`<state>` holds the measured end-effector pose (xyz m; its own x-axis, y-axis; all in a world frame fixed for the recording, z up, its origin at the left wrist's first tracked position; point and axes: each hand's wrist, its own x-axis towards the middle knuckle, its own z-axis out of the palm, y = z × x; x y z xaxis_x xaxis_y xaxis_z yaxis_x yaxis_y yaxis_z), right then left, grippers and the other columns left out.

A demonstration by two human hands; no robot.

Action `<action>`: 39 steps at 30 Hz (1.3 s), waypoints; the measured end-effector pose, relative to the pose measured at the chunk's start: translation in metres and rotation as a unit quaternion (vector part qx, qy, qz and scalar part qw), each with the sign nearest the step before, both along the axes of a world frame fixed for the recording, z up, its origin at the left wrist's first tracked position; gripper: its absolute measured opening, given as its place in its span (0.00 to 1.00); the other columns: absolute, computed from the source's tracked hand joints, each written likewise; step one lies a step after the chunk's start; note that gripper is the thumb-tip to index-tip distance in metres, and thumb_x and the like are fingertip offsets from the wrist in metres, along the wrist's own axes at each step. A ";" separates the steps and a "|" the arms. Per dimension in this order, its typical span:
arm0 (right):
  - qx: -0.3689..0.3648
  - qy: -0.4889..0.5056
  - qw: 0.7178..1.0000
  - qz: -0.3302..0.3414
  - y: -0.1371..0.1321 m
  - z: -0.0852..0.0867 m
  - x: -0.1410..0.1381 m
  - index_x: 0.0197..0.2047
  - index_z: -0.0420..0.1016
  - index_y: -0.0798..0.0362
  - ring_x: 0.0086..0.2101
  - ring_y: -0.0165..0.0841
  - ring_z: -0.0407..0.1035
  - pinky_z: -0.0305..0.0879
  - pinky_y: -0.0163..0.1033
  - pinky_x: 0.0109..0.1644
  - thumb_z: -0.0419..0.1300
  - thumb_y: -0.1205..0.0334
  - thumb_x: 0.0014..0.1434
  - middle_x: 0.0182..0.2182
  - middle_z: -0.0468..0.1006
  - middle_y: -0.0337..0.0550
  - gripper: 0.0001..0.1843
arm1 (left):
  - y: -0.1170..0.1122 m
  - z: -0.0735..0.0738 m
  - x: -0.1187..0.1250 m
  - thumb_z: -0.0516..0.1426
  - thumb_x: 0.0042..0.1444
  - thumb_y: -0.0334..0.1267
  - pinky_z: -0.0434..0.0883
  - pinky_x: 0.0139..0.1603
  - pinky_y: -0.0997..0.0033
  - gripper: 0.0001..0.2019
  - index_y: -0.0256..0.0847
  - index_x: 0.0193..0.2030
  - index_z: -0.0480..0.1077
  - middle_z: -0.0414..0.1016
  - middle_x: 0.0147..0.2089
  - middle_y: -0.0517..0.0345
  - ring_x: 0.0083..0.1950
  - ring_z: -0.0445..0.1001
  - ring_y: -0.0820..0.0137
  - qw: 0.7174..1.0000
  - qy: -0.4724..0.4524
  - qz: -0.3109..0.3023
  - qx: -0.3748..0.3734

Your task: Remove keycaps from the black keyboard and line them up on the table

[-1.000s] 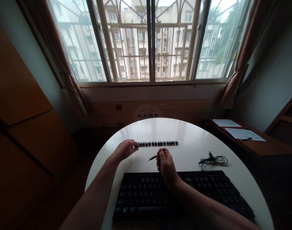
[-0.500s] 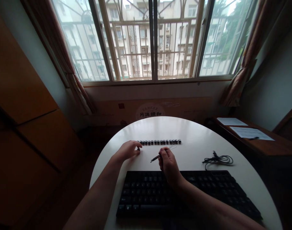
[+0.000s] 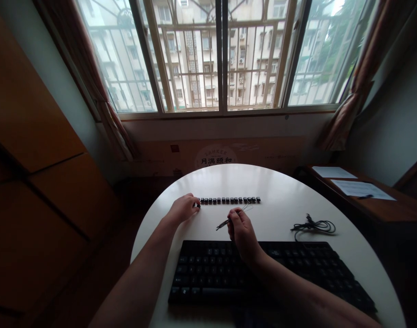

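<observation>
A row of several small black keycaps [image 3: 230, 200] lies across the white round table [image 3: 280, 191]. My left hand [image 3: 184, 208] rests at the row's left end, fingers curled, its fingertips pinching a keycap there. My right hand [image 3: 240, 233] is closed on a thin wire keycap puller [image 3: 234, 216], held slanted just above the table, in front of the row. A black keyboard [image 3: 263, 275] lies near the table's front edge, under my right wrist.
A coiled black cable [image 3: 312, 226] lies right of the keyboard's far corner. A dark side table with papers [image 3: 352, 186] and a pen stands at the right. Window, curtains and a cardboard box [image 3: 215, 157] are behind the table. Wooden furniture fills the left.
My left hand slid a little toward the left end of the keycap row and closed on the end keycap. The right hand with the puller stayed put; the camera tilted slightly.
</observation>
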<state>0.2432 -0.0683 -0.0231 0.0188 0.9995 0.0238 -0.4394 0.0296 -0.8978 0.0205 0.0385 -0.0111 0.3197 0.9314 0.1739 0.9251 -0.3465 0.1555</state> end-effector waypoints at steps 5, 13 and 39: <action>-0.002 0.009 1.000 0.006 -0.001 -0.001 0.000 0.34 0.62 0.51 0.18 0.22 0.53 0.48 0.27 0.18 0.62 0.43 0.55 0.21 0.59 0.30 0.21 | 0.000 0.000 0.001 0.59 0.56 0.38 0.69 0.38 0.70 0.10 0.48 0.44 0.79 0.76 0.45 0.56 0.40 0.75 0.65 1.000 0.004 0.016 0.012; -0.003 0.011 1.000 0.016 -0.002 -0.001 0.000 0.34 0.61 0.51 0.20 0.22 0.54 0.50 0.27 0.19 0.62 0.43 0.56 0.22 0.61 0.31 0.21 | 0.000 -0.001 0.000 0.61 0.55 0.38 0.69 0.38 0.70 0.10 0.48 0.44 0.79 0.75 0.46 0.57 0.41 0.76 0.65 1.000 -0.003 0.022 0.018; 0.012 -0.012 1.000 0.005 -0.004 0.002 -0.001 0.32 0.61 0.51 0.18 0.22 0.54 0.48 0.28 0.18 0.63 0.43 0.54 0.20 0.61 0.30 0.21 | 0.000 0.013 -0.018 0.58 0.58 0.36 0.70 0.39 0.69 0.12 0.46 0.47 0.78 0.75 0.45 0.55 0.40 0.76 0.66 0.990 -0.045 0.091 0.096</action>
